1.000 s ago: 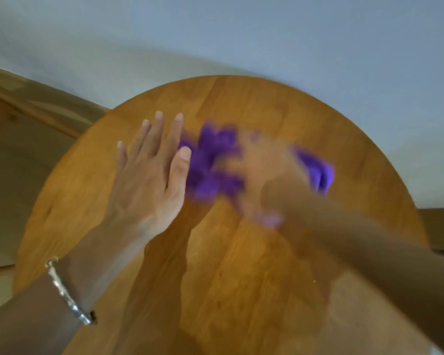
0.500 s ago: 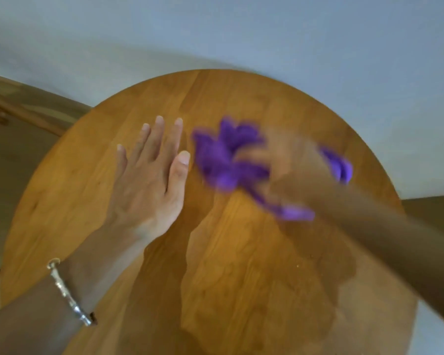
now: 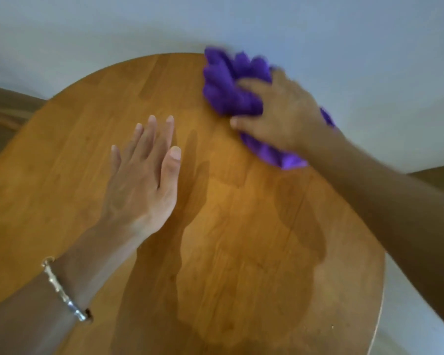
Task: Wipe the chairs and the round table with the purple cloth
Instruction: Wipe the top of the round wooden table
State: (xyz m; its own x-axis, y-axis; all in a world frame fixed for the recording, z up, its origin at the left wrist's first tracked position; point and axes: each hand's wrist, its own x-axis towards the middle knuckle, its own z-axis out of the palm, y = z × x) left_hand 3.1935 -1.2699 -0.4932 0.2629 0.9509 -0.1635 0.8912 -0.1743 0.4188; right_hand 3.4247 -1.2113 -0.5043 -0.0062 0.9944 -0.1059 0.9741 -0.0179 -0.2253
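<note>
Head view: your right hand [image 3: 280,111] grips the bunched cloth [image 3: 228,83] on the table [image 3: 241,252], far edge; soft, light, floppy, I'd say, so clutch its middle; left hand [image 3: 144,175] flat, fingers straight.

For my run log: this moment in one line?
wiping round table | right hand grips purple cloth, far edge | left hand flat on table

The right hand [image 3: 280,111] hides much of the purple cloth [image 3: 226,85]; the round table [image 3: 87,139] is cut off below.
</note>
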